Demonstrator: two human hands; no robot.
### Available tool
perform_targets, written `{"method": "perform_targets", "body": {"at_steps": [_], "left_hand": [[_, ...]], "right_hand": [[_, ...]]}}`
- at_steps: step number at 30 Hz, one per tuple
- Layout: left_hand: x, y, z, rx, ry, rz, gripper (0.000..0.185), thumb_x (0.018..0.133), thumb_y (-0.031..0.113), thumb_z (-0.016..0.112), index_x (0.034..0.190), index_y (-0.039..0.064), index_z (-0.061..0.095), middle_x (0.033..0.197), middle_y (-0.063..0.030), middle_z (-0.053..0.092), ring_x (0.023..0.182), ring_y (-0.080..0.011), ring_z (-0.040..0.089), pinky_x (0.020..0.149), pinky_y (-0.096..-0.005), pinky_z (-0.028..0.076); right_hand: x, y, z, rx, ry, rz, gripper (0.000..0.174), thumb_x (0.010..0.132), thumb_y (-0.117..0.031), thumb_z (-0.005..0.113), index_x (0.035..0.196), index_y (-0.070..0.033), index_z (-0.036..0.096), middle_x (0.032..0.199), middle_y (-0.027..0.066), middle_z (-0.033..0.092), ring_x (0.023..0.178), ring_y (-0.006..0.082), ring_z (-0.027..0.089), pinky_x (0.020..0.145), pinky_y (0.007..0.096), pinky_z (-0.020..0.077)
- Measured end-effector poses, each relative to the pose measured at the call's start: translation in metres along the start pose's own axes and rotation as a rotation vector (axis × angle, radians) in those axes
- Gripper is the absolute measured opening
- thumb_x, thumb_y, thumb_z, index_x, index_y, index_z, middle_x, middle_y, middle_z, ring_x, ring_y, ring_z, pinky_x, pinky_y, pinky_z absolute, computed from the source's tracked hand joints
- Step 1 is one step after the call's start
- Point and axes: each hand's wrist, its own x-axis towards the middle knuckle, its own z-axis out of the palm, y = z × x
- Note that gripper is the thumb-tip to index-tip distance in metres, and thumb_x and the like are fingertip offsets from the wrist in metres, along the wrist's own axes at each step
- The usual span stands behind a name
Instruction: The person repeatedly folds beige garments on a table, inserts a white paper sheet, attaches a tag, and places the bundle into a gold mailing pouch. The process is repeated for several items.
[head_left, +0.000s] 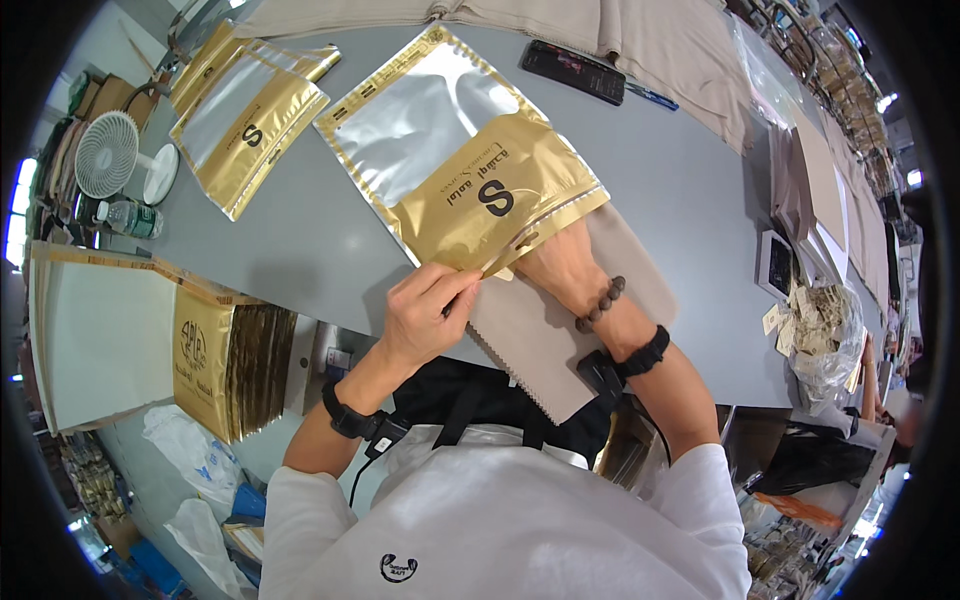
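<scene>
In the head view, a gold plastic zip bag (450, 142) with a transparent window lies slanted over the grey table. My left hand (427, 315) pinches the near corner of its opening between thumb and fingers. My right hand (559, 259) reaches in at the bag's opening, its fingers hidden under the gold film; whether they grip the cloth cannot be seen. A folded beige cloth (525, 345) with a zigzag-cut edge lies beneath my right hand and wrist, its far part hidden by the bag and its near corner hanging toward my body.
More gold bags (247, 135) lie at the left by a small white fan (109, 154) and a plastic bottle (131, 219). A smartphone (574, 71) and a pen (651, 96) lie beside beige fabric (675, 60). A bag of tags (821, 322) stands right; packed gold bags (232, 360) fill a lower-left box.
</scene>
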Motion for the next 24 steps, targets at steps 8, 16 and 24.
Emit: {"method": "perform_targets", "body": {"at_steps": [8, 16, 24], "left_hand": [[-0.003, 0.000, 0.001, -0.027, -0.010, 0.002, 0.020, 0.080, -0.002, 0.080, 0.099, 0.005, 0.078, 0.079, -0.0061, 0.067, 0.067, -0.0238, 0.066, 0.059, -0.0350, 0.054], [-0.003, 0.000, 0.002, -0.022, -0.035, 0.066, 0.021, 0.079, -0.002, 0.079, 0.099, 0.004, 0.078, 0.079, -0.0055, 0.066, 0.070, -0.0235, 0.067, 0.060, -0.0352, 0.055], [-0.006, 0.006, 0.001, -0.021, -0.029, 0.039, 0.021, 0.079, -0.001, 0.082, 0.099, 0.004, 0.079, 0.080, -0.0074, 0.069, 0.064, -0.0225, 0.066, 0.057, -0.0325, 0.052]], "right_hand": [[0.003, -0.004, -0.005, -0.056, -0.067, 0.019, 0.045, 0.085, -0.038, 0.074, 0.122, -0.012, 0.069, 0.127, 0.0086, 0.067, 0.114, 0.0319, 0.063, 0.094, 0.0462, 0.0489], [0.014, 0.011, 0.009, 0.065, -0.041, 0.011, 0.043, 0.091, -0.038, 0.065, 0.126, -0.012, 0.066, 0.127, 0.0120, 0.065, 0.119, 0.0345, 0.060, 0.099, 0.0496, 0.0480], [0.002, 0.019, 0.019, 0.203, -0.187, 0.127, 0.050, 0.085, -0.043, 0.073, 0.123, -0.010, 0.068, 0.125, 0.0134, 0.066, 0.116, 0.0369, 0.061, 0.099, 0.0493, 0.0486]]}}
